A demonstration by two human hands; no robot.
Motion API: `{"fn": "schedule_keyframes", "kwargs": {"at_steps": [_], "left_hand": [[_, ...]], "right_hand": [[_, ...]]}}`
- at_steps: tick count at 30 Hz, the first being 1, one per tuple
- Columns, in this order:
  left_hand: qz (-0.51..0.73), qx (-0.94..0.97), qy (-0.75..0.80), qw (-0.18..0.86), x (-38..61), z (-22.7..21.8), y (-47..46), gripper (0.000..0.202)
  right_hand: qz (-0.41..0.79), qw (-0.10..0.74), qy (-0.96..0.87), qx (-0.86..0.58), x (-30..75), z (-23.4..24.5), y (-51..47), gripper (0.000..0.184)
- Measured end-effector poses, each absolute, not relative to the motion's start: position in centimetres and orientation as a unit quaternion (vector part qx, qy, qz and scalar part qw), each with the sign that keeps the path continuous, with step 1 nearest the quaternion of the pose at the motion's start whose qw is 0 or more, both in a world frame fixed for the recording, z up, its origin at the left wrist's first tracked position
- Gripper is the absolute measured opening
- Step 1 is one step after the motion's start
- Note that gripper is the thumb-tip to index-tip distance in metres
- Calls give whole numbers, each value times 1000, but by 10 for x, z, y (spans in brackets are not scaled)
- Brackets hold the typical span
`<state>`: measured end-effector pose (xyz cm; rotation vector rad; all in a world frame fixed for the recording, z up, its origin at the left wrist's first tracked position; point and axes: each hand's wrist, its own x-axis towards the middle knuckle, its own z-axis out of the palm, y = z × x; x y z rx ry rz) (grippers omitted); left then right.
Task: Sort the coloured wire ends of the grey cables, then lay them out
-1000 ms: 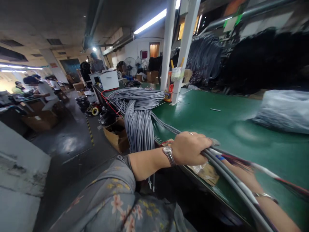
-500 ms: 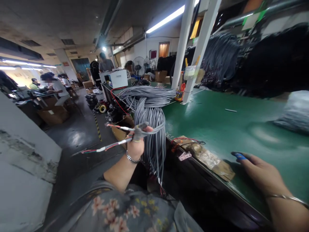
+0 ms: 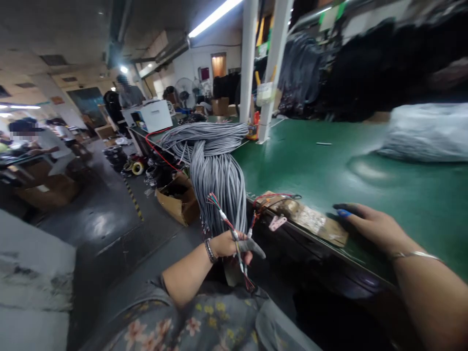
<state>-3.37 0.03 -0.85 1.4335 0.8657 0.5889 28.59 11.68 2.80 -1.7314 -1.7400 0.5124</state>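
My left hand (image 3: pixel 239 246), in a dark finger cover, is closed round grey cable ends (image 3: pixel 226 220) in front of my body. Red, green and other thin wires fan out from their white-wrapped tips. Just beyond it, a thick bundle of grey cables (image 3: pixel 217 180) hangs over the table's edge from a coiled heap (image 3: pixel 208 134). Above the green tabletop (image 3: pixel 292 170) at the right, my right hand (image 3: pixel 380 226) has its fingers stretched out, holding nothing that I can see. Blue tape wraps one of its digits, and another fingertip has a dark cover.
A taped cardboard piece (image 3: pixel 310 219) and a pink clip (image 3: pixel 278 223) lie along the table's front edge. White posts (image 3: pixel 272 73) rise from the table. A plastic-wrapped bundle (image 3: pixel 431 131) sits at right. An open carton (image 3: pixel 181 200) stands on the floor. Other people work at far left.
My left hand has moved right and down, and the cable ends in it now point up and down rather than left. The view has swung right; my right hand stays over the table.
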Motion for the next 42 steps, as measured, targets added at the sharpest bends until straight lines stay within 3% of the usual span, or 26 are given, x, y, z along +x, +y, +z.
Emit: {"fn": "schedule_keyframes", "kwargs": {"at_steps": [2, 7, 11, 15, 18, 23, 29, 34, 42], "left_hand": [[228, 617, 354, 665, -32, -18, 7, 71], [198, 647, 331, 658, -31, -34, 11, 70], [193, 712, 359, 572, -24, -39, 11, 62], [189, 778, 385, 459, -16, -45, 15, 45], [197, 791, 372, 443, -19, -46, 14, 41], [305, 746, 342, 483, -36, -39, -7, 45], [449, 746, 379, 315, -57, -37, -29, 39], [466, 760, 385, 238, -68, -30, -28, 44], [491, 715, 422, 264, -52, -12, -19, 59]], "right_hand": [[267, 307, -608, -682, 279, 35, 102, 18], [265, 447, -632, -574, 241, 22, 28, 34], [385, 417, -677, -468, 191, -11, -18, 31], [380, 421, -683, -461, 157, -31, -22, 27], [374, 438, -698, -425, 152, -36, -19, 26], [385, 438, -722, -373, 156, -37, -28, 28], [394, 440, -739, -323, 156, -33, -33, 24], [395, 450, -736, -315, 154, -34, -31, 19], [432, 406, -726, -347, 135, -40, -25, 18]]}}
